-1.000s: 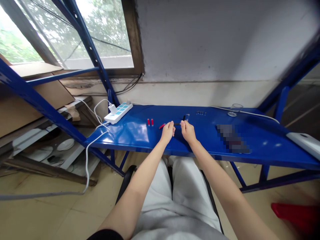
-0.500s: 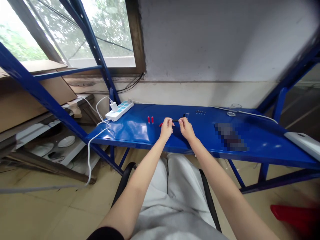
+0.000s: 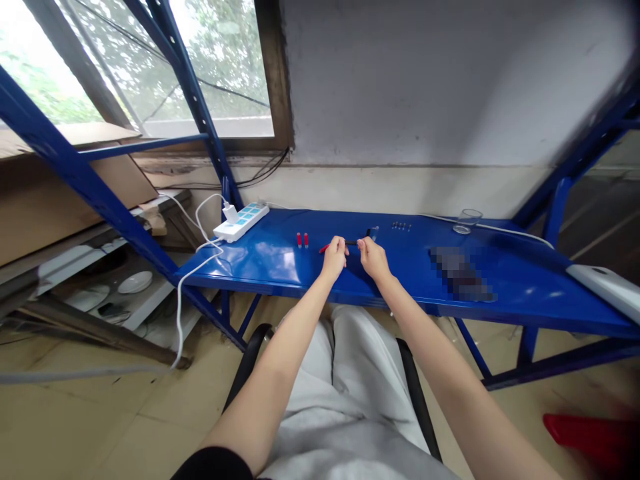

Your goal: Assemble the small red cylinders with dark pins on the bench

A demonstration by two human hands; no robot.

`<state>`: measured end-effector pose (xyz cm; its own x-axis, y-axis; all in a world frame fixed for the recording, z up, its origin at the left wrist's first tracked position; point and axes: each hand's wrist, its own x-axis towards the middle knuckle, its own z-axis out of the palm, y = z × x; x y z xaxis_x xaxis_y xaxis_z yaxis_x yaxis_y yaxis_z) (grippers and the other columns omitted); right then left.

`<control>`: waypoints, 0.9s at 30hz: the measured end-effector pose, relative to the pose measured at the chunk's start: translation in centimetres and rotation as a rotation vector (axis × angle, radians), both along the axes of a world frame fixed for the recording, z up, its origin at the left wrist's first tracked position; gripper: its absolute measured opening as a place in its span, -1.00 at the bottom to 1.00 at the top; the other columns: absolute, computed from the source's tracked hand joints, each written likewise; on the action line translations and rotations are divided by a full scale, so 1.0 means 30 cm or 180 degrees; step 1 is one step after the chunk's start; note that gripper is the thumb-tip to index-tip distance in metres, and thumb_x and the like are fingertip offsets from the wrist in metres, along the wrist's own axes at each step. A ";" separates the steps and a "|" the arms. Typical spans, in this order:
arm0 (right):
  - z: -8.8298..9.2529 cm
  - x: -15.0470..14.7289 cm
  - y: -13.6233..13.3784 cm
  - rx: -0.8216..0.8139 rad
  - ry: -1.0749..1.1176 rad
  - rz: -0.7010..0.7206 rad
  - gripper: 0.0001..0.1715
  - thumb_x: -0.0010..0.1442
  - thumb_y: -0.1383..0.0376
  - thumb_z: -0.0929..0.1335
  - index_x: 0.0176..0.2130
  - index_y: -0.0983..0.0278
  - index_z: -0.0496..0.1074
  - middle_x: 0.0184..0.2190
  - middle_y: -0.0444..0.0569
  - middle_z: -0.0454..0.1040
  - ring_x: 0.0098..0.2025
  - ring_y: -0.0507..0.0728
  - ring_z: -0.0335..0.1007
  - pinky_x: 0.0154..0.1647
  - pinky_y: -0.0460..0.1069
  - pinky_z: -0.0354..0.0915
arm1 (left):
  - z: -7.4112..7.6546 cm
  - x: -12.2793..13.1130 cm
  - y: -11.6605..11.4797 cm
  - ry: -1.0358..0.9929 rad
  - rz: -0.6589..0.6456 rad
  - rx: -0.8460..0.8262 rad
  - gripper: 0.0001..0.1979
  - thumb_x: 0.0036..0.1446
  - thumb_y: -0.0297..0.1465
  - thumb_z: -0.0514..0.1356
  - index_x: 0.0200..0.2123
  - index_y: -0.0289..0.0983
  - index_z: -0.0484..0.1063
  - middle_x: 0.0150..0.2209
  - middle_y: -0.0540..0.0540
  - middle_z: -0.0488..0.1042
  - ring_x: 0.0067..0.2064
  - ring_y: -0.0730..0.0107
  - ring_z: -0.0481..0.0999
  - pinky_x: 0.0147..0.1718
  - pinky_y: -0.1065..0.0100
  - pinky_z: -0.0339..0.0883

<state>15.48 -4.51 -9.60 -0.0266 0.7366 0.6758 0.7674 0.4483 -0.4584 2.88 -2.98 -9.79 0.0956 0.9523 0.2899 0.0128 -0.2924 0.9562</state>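
Observation:
Both my hands reach over the blue metal shelf point(image 3: 280, 263). My left hand point(image 3: 335, 257) is curled around a thin tool with a red handle point(image 3: 325, 248) that pokes out to its left. My right hand point(image 3: 373, 256) is closed in a pinch on the dark shaft point(image 3: 351, 242) of the same tool, between the two hands. Two small red pieces point(image 3: 302, 240) lie on the shelf left of my left hand. A small clear and dark part point(image 3: 371, 232) sits just behind my right hand.
A white power strip point(image 3: 241, 221) with a plugged charger and white cable lies at the shelf's left rear. A row of tiny dark bits point(image 3: 402, 226) and a glass cup point(image 3: 466, 221) stand farther right. Blue rack posts frame both sides; a wall lies behind.
The view has shifted slightly. My hands stay together on the red-handled tool, with hardly any movement on the shelf.

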 end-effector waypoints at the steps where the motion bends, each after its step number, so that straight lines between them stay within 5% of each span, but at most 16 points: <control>1: 0.001 -0.002 -0.001 -0.0002 -0.0020 -0.0011 -0.55 0.28 0.07 0.01 -0.42 0.22 0.24 -0.49 -0.01 0.39 -0.45 0.09 0.31 -0.43 -0.07 0.10 | -0.002 0.000 0.002 0.0001 0.0020 -0.0017 -0.74 0.23 -0.23 -0.12 -0.42 -0.24 0.16 -0.58 0.12 0.24 -0.72 0.68 0.16 -0.72 0.56 0.03; 22: -0.007 0.003 0.003 -0.0062 0.0014 0.0092 -0.54 0.27 0.06 0.02 -0.42 0.22 0.26 -0.49 0.00 0.41 -0.45 0.11 0.34 -0.42 -0.06 0.11 | 0.009 -0.014 -0.005 -0.0197 0.0138 -0.0149 -0.54 0.13 -0.08 -0.05 -0.64 -0.28 0.12 -0.70 0.08 0.16 -0.72 0.64 0.16 -0.71 0.50 0.03; 27: -0.006 0.009 0.004 -0.0062 0.0148 0.0013 -0.53 0.27 0.05 0.01 -0.39 0.22 0.27 -0.48 -0.01 0.41 -0.45 0.10 0.34 -0.43 -0.07 0.11 | 0.022 -0.010 -0.018 -0.0214 0.0006 -0.0011 -0.63 0.15 -0.11 -0.04 -0.50 -0.28 0.21 -0.61 0.08 0.29 -0.73 0.67 0.18 -0.72 0.52 0.03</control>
